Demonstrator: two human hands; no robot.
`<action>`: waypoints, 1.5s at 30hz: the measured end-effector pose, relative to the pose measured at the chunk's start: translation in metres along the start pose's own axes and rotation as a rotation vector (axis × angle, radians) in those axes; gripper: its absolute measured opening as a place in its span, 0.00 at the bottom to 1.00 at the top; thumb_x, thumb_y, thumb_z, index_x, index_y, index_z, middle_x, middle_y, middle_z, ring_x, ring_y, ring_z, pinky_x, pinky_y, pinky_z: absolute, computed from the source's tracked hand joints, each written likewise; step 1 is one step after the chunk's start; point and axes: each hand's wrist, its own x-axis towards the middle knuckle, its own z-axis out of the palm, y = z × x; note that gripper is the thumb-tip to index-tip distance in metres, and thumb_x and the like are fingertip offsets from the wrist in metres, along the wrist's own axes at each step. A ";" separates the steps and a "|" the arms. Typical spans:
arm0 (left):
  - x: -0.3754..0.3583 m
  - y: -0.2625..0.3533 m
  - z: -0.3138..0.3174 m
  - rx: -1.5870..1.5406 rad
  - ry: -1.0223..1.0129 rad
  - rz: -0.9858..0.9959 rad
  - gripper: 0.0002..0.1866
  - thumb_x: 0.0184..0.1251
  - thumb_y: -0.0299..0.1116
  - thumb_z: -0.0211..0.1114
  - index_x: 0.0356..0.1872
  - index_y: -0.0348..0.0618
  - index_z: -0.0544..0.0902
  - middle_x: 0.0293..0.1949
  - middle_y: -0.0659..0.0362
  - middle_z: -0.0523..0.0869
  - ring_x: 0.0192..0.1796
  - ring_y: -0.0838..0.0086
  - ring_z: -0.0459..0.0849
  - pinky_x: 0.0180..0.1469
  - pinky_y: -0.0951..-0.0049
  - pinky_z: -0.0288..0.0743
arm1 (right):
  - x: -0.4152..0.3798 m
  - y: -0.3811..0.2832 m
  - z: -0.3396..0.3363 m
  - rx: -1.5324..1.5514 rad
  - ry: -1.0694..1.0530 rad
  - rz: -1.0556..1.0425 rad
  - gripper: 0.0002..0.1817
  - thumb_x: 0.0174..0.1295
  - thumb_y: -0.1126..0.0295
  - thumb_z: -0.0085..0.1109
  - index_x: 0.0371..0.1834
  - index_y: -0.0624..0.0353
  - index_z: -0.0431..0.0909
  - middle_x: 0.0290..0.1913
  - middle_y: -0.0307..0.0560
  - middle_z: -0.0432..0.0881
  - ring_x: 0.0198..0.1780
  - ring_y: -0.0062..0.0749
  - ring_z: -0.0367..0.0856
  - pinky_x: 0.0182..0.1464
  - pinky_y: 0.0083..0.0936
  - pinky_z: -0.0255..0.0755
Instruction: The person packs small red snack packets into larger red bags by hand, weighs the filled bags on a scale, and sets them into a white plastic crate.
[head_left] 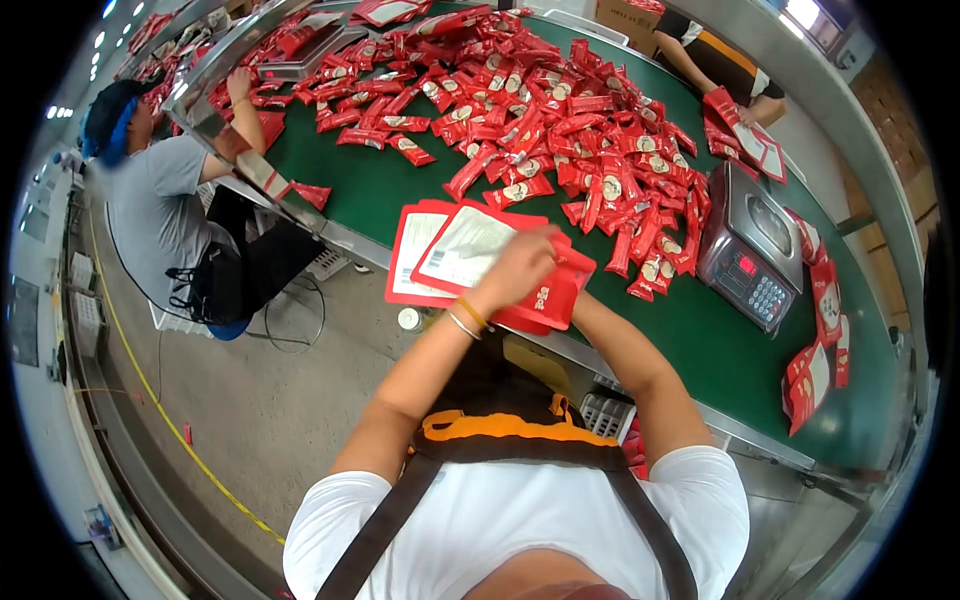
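My left hand [522,266], with a yellow band and a white band at its wrist, is over flat red-and-white pouches at the table's near edge. Its fingers look curled and a little blurred; what they pinch, if anything, I cannot make out. My right forearm [625,345] ends behind a red pouch [558,292] whose red face has white lettering. That pouch hides my right hand and its fingers. Under and left of my left hand lie fanned pouches [465,245] with white printed backs and barcodes. Beyond them is a large heap of small red sachets [540,110].
A digital scale [750,245] with a red display stands right on the green table [670,350]. Filled-looking red pouches [808,385] lie beyond it. At left sits a co-worker [185,180] near another scale [310,55]. Across the table another person's hand [765,108] is at red pouches.
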 end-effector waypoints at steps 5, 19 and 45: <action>0.023 -0.069 -0.046 0.525 -0.231 -0.210 0.15 0.62 0.37 0.62 0.49 0.46 0.83 0.54 0.53 0.82 0.60 0.56 0.75 0.66 0.52 0.62 | -0.003 0.001 0.007 0.011 0.013 0.046 0.21 0.60 0.69 0.62 0.57 0.55 0.79 0.51 0.55 0.84 0.54 0.46 0.82 0.56 0.37 0.75; -0.013 -0.018 -0.036 0.734 0.094 -0.182 0.29 0.62 0.34 0.63 0.66 0.46 0.71 0.65 0.52 0.72 0.72 0.53 0.64 0.73 0.34 0.41 | -0.010 -0.002 0.004 0.027 0.018 0.077 0.20 0.60 0.66 0.62 0.57 0.56 0.80 0.51 0.55 0.84 0.53 0.44 0.83 0.56 0.36 0.75; -0.027 -0.035 -0.012 0.780 -0.009 -0.333 0.27 0.74 0.40 0.49 0.70 0.40 0.66 0.74 0.47 0.62 0.77 0.49 0.57 0.74 0.35 0.43 | -0.020 -0.070 -0.122 -1.182 0.456 0.083 0.35 0.47 0.72 0.63 0.64 0.38 0.74 0.58 0.59 0.75 0.60 0.57 0.74 0.61 0.45 0.70</action>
